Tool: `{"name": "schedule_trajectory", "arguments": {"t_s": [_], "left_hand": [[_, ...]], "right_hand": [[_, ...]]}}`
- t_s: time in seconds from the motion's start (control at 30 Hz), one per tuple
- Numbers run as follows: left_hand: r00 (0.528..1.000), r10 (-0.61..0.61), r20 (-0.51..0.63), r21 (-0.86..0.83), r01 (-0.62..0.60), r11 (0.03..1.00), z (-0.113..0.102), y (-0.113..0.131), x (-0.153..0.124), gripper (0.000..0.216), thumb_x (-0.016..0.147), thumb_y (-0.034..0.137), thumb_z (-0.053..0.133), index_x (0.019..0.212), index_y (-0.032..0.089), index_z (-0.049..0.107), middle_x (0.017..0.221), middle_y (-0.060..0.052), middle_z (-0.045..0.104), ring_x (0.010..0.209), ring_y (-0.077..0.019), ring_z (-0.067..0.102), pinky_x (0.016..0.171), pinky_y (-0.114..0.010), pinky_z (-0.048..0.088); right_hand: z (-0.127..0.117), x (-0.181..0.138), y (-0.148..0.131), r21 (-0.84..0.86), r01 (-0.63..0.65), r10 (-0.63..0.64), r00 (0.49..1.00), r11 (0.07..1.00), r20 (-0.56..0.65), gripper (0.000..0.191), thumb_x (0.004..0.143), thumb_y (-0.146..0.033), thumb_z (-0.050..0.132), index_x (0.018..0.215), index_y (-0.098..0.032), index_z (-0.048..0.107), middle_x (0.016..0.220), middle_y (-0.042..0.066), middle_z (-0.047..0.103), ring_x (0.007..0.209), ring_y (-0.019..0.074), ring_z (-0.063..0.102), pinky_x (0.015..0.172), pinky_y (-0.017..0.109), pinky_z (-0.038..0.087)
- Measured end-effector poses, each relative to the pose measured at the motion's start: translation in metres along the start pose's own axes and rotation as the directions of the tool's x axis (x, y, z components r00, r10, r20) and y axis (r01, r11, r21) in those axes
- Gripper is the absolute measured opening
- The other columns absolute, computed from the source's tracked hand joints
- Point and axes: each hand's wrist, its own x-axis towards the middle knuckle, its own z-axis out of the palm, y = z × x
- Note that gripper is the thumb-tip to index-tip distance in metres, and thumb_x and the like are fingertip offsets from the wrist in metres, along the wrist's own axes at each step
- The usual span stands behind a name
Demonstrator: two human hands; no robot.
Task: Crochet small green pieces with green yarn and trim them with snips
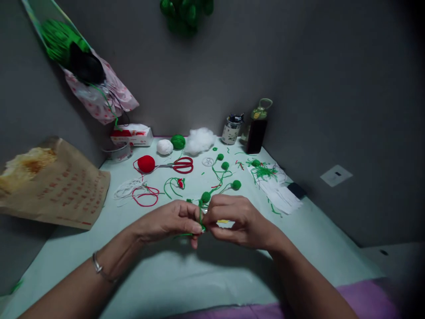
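Note:
My left hand (169, 219) pinches a small piece of green yarn work (203, 228) between thumb and finger, with a strand running up over the fingers. Close against it, my right hand (237, 219) is closed in a pinch, and whatever sits between its fingertips is too small to make out. Just beyond the hands lie several green crocheted balls (236, 185) on green strands. A little red-and-green piece (180, 183) with loose green tails rests to their left. Something yellow (223, 221) shows partly behind the right fingers.
Red-handled scissors (182, 165) lie beside a red yarn ball (146, 164). Behind are white yarn (165, 147), green yarn (178, 141), white stuffing (200, 141), a jar (231, 132) and a bottle (257, 133). Left stands a paper bag (73, 190); right lie green scraps (264, 172) on white paper (283, 198).

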Motion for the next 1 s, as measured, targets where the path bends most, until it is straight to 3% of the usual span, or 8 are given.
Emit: {"name": "schedule_trajectory", "arguments": {"t_s": [0.17,0.3,0.43,0.57,0.67,0.8,1.0], "left_hand": [[0.977,0.083,-0.199,-0.08,-0.101,0.992,0.007,-0.02,-0.009,0.023,0.073,0.035,0.078,0.084,0.016,0.074,0.075,-0.001,0.066,0.064,-0.0121,0.056,0.063,-0.024,0.041],[0.964,0.074,-0.255,-0.129,-0.109,0.986,0.006,-0.025,-0.009,0.021,0.07,0.031,0.081,0.08,0.015,0.074,0.072,-0.001,0.065,0.063,-0.0118,0.054,0.062,-0.024,0.038],[0.961,0.071,-0.267,-0.184,-0.124,0.975,0.004,-0.029,-0.01,0.018,0.07,0.028,0.081,0.079,0.014,0.074,0.075,-0.003,0.065,0.066,-0.0128,0.054,0.064,-0.025,0.038],[0.964,0.054,-0.262,-0.231,-0.117,0.966,0.003,-0.031,-0.014,0.017,0.074,0.029,0.078,0.084,0.014,0.074,0.075,-0.001,0.063,0.066,-0.0117,0.051,0.063,-0.024,0.035],[0.967,0.037,-0.254,-0.235,-0.099,0.967,0.002,-0.032,-0.017,0.017,0.077,0.029,0.077,0.088,0.016,0.074,0.08,0.0,0.062,0.067,-0.0114,0.052,0.065,-0.025,0.035],[0.965,0.044,-0.257,-0.238,-0.107,0.965,0.002,-0.033,-0.017,0.013,0.078,0.028,0.075,0.084,0.017,0.072,0.086,0.0,0.062,0.067,-0.0107,0.054,0.067,-0.026,0.035],[0.973,0.063,-0.224,-0.236,-0.117,0.965,0.004,-0.036,-0.015,0.009,0.079,0.025,0.074,0.084,0.018,0.072,0.087,0.002,0.062,0.066,-0.0095,0.053,0.065,-0.026,0.033]], "right_hand": [[0.015,0.002,0.006,0.077,-0.064,0.071,0.994,0.995,-0.082,0.01,0.091,-0.013,0.062,0.087,-0.016,0.07,0.072,0.0,0.063,0.065,0.0101,0.054,0.059,0.023,0.043],[0.022,0.005,0.014,0.228,-0.2,0.209,0.978,0.953,-0.019,0.009,0.09,-0.012,0.063,0.086,-0.015,0.071,0.075,0.0,0.066,0.069,0.0097,0.059,0.063,0.023,0.046],[0.025,0.007,0.018,0.284,-0.304,0.297,0.952,0.909,0.069,0.01,0.092,-0.014,0.063,0.085,-0.016,0.071,0.077,-0.001,0.064,0.069,0.009,0.057,0.064,0.023,0.046],[0.027,0.008,0.022,0.314,-0.335,0.331,0.941,0.888,0.067,0.014,0.096,-0.017,0.059,0.091,-0.017,0.072,0.081,0.0,0.066,0.072,0.0092,0.059,0.067,0.024,0.047],[0.027,0.007,0.025,0.292,-0.331,0.338,0.941,0.897,0.027,0.019,0.1,-0.017,0.054,0.104,-0.018,0.073,0.083,0.001,0.066,0.075,0.0105,0.059,0.069,0.025,0.047],[0.029,0.005,0.028,0.187,-0.258,0.257,0.966,0.948,0.026,0.026,0.1,-0.015,0.054,0.12,-0.021,0.069,0.084,0.001,0.062,0.079,0.013,0.057,0.071,0.028,0.047],[0.031,0.004,0.03,0.167,-0.269,0.287,0.954,0.949,-0.091,0.004,0.093,-0.015,0.064,0.096,-0.017,0.066,0.081,-0.001,0.059,0.07,0.0108,0.053,0.064,0.026,0.044]]}}
